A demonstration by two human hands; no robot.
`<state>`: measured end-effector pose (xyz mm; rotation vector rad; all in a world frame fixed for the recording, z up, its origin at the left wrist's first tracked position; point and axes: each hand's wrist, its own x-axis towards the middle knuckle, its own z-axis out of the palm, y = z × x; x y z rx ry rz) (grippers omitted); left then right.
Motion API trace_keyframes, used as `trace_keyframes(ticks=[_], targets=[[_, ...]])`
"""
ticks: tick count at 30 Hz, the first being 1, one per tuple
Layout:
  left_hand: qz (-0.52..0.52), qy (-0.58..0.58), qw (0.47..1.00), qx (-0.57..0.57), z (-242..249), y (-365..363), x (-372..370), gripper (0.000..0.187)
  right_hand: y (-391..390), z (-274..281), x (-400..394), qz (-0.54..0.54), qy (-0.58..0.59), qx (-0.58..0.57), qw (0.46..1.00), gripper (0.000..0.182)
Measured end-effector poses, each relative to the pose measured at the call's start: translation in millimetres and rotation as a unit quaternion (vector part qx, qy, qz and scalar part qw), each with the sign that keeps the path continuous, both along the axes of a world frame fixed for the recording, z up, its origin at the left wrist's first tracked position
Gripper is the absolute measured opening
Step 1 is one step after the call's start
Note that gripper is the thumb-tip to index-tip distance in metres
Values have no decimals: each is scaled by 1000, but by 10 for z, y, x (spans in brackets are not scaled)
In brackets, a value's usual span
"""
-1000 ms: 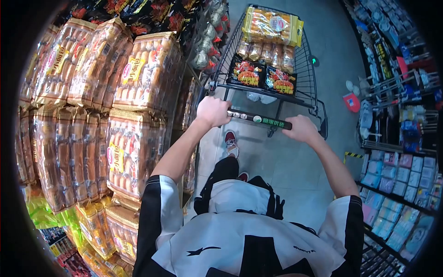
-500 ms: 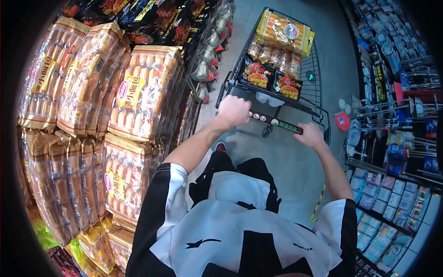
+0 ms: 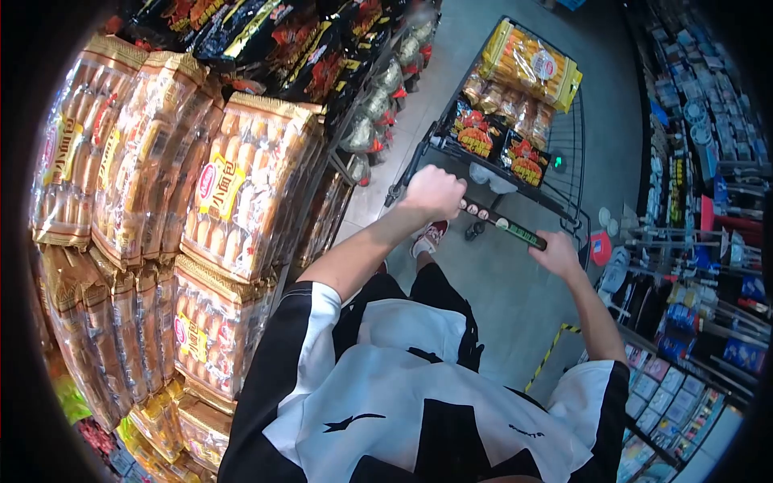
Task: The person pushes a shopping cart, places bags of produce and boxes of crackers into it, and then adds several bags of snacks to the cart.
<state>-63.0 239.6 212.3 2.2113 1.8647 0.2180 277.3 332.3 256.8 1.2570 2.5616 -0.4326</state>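
**Both Hands Clamped on the Trolley Handle**

The shopping trolley [image 3: 515, 121] stood at about one o'clock in the head view, on the grey aisle floor [image 3: 507, 298], its black wire basket angled away toward the upper right. Its handle bar [image 3: 503, 225], black with a green label strip, ran slantwise from upper left to lower right. The left hand [image 3: 435, 191] was closed in a fist around the bar's upper-left end, grip clamped on the handle. The right hand [image 3: 557, 254] was wrapped over the bar's lower-right end, its grip likewise shut around it, fingers curled under out of sight.

Inside the basket, two dark noodle packets [image 3: 499, 145] with red and orange print lay nearest the handle. Beyond them sat a row of clear-wrapped bread rolls [image 3: 507, 101], and at the far end a large yellow-wrapped bread pack [image 3: 531, 64] rested across the top.

At nine o'clock, close beside the left arm, stacked bags of small bread rolls [image 3: 233, 185] filled the shelving. Dark snack bags [image 3: 266, 40] hung at eleven o'clock. At three to four o'clock, well apart from the trolley, shelves of small household goods [image 3: 700, 241] lined the aisle. A shoe [image 3: 431, 236] showed below the handle.
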Motion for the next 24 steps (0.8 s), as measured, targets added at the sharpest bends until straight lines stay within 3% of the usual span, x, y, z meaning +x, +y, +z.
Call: trace_keyframes(ticks=[5, 10, 24], targets=[[5, 21, 999, -37, 176, 424, -73, 36, 490, 75, -78, 2, 16, -21, 1000, 32], [16, 27, 999, -5, 143, 816, -143, 30, 931, 159, -173, -8, 26, -77, 997, 31], [42, 36, 998, 0, 277, 1415, -160, 24, 1637, 294, -195, 30, 54, -77, 995, 35]])
